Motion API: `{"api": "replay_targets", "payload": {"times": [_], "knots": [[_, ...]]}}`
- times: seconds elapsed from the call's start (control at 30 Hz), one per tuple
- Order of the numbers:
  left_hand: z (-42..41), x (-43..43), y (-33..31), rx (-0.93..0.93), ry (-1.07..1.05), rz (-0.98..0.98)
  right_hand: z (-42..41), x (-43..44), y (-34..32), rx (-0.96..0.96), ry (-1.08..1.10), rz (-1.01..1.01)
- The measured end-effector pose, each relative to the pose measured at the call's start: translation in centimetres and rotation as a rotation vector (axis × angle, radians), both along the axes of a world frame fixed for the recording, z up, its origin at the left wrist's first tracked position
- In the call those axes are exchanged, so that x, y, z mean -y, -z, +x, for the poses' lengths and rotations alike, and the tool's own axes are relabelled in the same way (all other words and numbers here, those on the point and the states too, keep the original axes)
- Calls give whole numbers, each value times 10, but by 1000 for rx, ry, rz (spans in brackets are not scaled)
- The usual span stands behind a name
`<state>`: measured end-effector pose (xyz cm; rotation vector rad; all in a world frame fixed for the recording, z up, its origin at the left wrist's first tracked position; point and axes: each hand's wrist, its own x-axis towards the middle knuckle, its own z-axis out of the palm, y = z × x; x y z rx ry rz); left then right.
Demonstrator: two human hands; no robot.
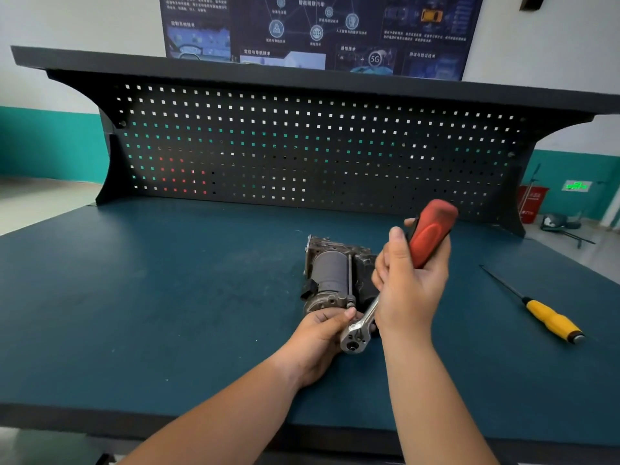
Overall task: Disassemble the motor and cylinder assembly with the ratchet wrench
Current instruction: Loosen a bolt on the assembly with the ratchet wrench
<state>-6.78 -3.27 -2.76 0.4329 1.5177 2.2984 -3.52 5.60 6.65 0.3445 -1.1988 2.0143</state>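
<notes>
Slipping risk: right hand (411, 283) clamped on wrench (360, 325), left hand (320, 335) gripping its head at motor's (330, 273) near end, maybe not fully seated.

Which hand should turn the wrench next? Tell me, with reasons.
Right. The right hand grips the wrench by its red handle, free to swing; the left hand holds the motor at its near end beside the wrench head, likely steadying it.
</notes>
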Motion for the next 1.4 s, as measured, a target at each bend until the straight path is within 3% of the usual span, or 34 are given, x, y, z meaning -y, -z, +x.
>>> {"api": "replay_targets", "payload": {"times": [0.53,0.9,1.0,1.13,1.23,1.33,1.4], "knots": [[-61,-9,-6,53,28,-86,-65,-13,-4,39,-35,115],[-62,-14,-5,142,-17,-94,-67,-21,-1,-21,-22,66],[-60,-12,-6,115,-32,-102,-68,-13,-2,-14,-55,229],[-58,-10,-5,90,-47,-129,-69,12,-4,-60,-64,742],[-53,-10,-12,85,-82,-89,-70,26,-5,-100,-100,923],[-51,-11,-11,91,-75,-102,-68,22,-4,-99,-49,807],[-52,-11,-9,124,-59,-90,-67,5,-1,-33,-72,500]]}}
